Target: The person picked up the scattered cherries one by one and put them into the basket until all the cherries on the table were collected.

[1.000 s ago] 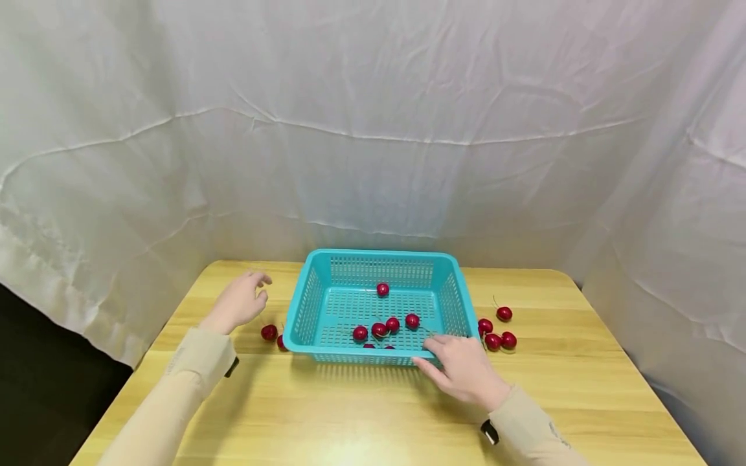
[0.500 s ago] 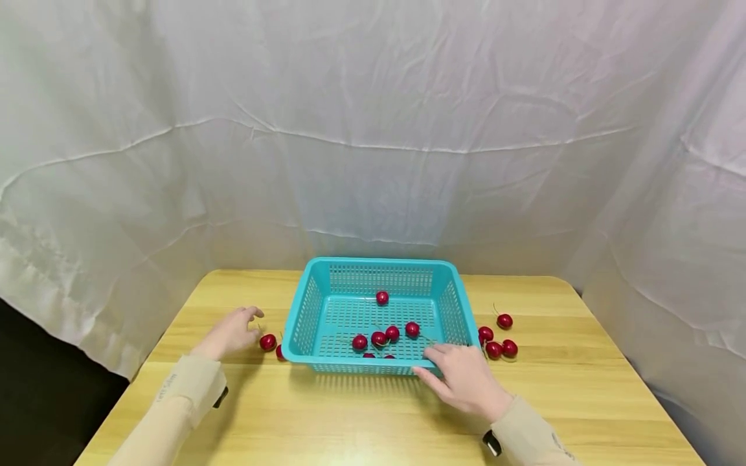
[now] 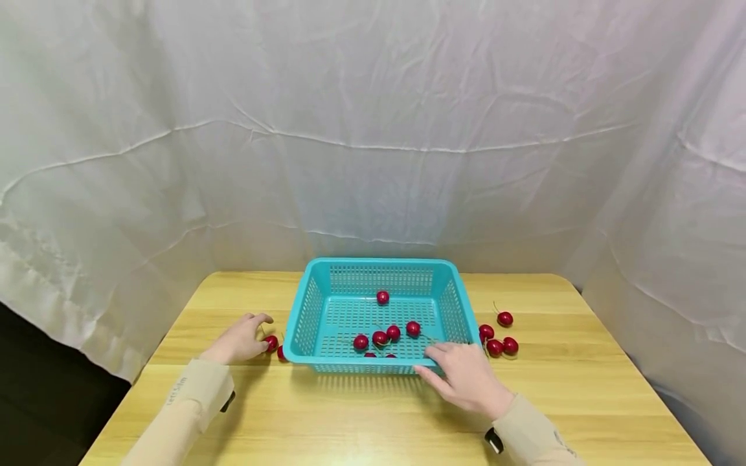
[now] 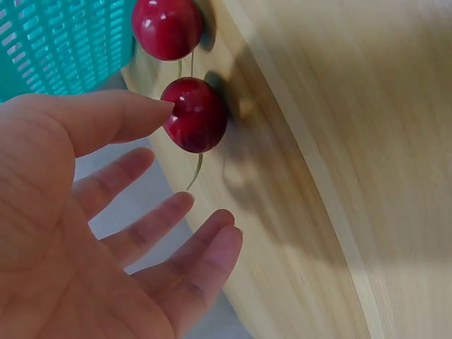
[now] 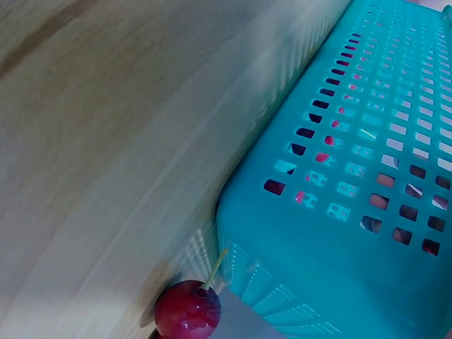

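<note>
My left hand [image 3: 237, 341] reaches to a red cherry [image 4: 198, 120] on the table, left of the basket. In the left wrist view the thumb tip meets the cherry's edge, while the other fingers are spread apart from it, near its green stem. A second cherry [image 4: 167, 27] lies just beyond, beside the basket wall. My right hand [image 3: 469, 380] grips the front right rim of the turquoise plastic basket [image 3: 379, 261], thumb outside and fingers inside. Through the holes of the wall, fingers show in the right wrist view. Several cherries [image 3: 379, 338] lie on the basket floor.
Several more cherries [image 3: 494, 347] with stems lie right of the basket, close to its wall. The wooden table [image 3: 350, 421] has rounded far corners. A pale cloth curtain [image 3: 373, 162] hangs behind and at both sides.
My left hand has come down to the table and then moved right against the nearer cherry. My right hand keeps its grip on the basket rim. The head view has tilted slightly.
</note>
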Demonstrator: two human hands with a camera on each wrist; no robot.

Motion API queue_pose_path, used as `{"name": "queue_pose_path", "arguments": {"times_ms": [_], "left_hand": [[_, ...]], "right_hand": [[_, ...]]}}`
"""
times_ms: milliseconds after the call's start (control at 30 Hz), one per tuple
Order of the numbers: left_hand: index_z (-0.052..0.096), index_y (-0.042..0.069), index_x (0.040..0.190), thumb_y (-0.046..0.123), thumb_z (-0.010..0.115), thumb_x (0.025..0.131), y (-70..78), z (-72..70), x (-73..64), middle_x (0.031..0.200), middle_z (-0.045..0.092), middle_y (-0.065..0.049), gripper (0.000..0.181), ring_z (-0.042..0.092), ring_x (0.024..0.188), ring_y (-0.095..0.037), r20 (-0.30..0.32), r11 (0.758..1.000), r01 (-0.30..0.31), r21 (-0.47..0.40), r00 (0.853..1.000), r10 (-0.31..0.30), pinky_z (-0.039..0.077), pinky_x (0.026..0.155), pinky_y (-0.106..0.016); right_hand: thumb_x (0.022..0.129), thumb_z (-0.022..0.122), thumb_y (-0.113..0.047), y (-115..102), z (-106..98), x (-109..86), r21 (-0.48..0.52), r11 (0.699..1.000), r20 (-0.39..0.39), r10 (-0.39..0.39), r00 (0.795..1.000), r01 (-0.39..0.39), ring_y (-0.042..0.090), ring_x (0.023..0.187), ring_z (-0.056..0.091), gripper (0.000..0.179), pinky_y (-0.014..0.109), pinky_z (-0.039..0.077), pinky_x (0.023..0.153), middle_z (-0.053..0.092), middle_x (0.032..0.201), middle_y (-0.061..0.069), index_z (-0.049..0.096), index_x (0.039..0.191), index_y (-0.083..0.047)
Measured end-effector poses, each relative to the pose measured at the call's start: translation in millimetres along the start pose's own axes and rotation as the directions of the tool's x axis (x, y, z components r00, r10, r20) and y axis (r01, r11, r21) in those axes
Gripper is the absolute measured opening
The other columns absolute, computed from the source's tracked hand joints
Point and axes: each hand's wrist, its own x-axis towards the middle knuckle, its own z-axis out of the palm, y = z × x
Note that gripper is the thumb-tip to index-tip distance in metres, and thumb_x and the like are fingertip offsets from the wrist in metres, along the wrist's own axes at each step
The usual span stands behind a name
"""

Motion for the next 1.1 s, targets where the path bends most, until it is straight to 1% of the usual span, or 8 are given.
{"name": "queue_pose_path", "arguments": {"times_ms": [167,300,367,533,733,900,1000,1100], "left_hand": [[0.055,0.001,0.134,0.011,0.068,0.085,-0.2,2.7,0.0,0.13,0.055,-0.031,0.052,0.061,0.1,-0.034,0.001,1.0,0.001,0.005,1.0,-0.001,0.051,0.093,-0.059],[0.058,0.001,0.132,0.01,0.069,0.084,0.8,3.9,0.1,0.128,0.056,-0.029,0.05,0.057,0.093,-0.03,0.011,1.0,0.007,0.008,1.0,-0.007,0.052,0.09,-0.054],[0.059,0.001,0.13,0.009,0.071,0.083,1.1,4.9,0.1,0.126,0.057,-0.028,0.049,0.055,0.091,-0.028,0.019,1.0,0.009,0.008,1.0,-0.009,0.052,0.088,-0.052],[0.063,0.002,0.123,0.01,0.074,0.084,3.0,8.8,0.0,0.122,0.059,-0.025,0.041,0.057,0.093,-0.029,0.037,1.0,0.002,0.011,0.999,-0.002,0.053,0.09,-0.054],[0.065,0.004,0.116,0.01,0.074,0.085,5.1,12.2,1.5,0.115,0.061,-0.021,0.033,0.058,0.095,-0.03,0.046,1.0,0.003,0.029,0.999,-0.004,0.053,0.092,-0.055],[0.065,0.007,0.11,0.009,0.073,0.083,8.1,12.8,3.5,0.104,0.059,-0.016,0.028,0.053,0.088,-0.026,0.052,0.999,0.016,0.041,0.998,-0.018,0.051,0.083,-0.047],[0.064,0.007,0.109,0.009,0.073,0.082,9.7,13.4,5.2,0.101,0.057,-0.014,0.028,0.051,0.084,-0.025,0.056,0.999,0.029,0.038,0.998,-0.031,0.049,0.078,-0.042],[0.064,0.007,0.109,0.008,0.074,0.081,10.1,15.5,8.3,0.102,0.056,-0.014,0.029,0.051,0.085,-0.025,0.058,0.999,0.036,0.035,0.998,-0.038,0.049,0.078,-0.043]], "right_hand": [[0.093,0.065,-0.046,-1,-1,-0.4,-0.016,1.0,-0.003,-0.001,1.0,0.001,0.012,0.069,0.071,0.029,0.022,0.051,0.054,0.075,0.082,-0.004,0.073,0.091,-0.018],[0.093,0.066,-0.045,0,-1,0.4,-0.004,1.0,-0.007,-0.007,1.0,0.007,0.011,0.066,0.069,0.029,0.019,0.048,0.052,0.074,0.078,-0.005,0.072,0.088,-0.018],[0.093,0.066,-0.045,1,-1,0.9,-0.006,1.0,-0.011,-0.01,1.0,0.01,0.011,0.067,0.07,0.029,0.02,0.049,0.052,0.074,0.079,-0.004,0.072,0.089,-0.017],[0.094,0.064,-0.045,1,-1,0.5,-0.01,1.0,-0.013,-0.01,1.0,0.01,0.013,0.07,0.071,0.031,0.023,0.052,0.054,0.075,0.081,-0.003,0.073,0.09,-0.016],[0.094,0.065,-0.045,1,-1,0.6,-0.002,1.0,-0.021,-0.014,1.0,0.014,0.012,0.065,0.068,0.029,0.017,0.044,0.049,0.072,0.076,-0.005,0.07,0.086,-0.017],[0.092,0.066,-0.044,1,-2,1.8,0.008,1.0,-0.013,-0.011,1.0,0.011,0.01,0.062,0.065,0.027,0.013,0.036,0.048,0.067,0.071,-0.008,0.067,0.083,-0.019],[0.092,0.067,-0.045,1,-3,2.0,0.008,1.0,-0.004,-0.006,1.0,0.006,0.01,0.063,0.065,0.027,0.014,0.037,0.049,0.067,0.072,-0.009,0.067,0.083,-0.02],[0.092,0.067,-0.045,0,-3,1.4,0.006,1.0,0.004,-0.002,1.0,0.002,0.01,0.063,0.066,0.027,0.014,0.038,0.049,0.068,0.073,-0.008,0.068,0.084,-0.02]]}}
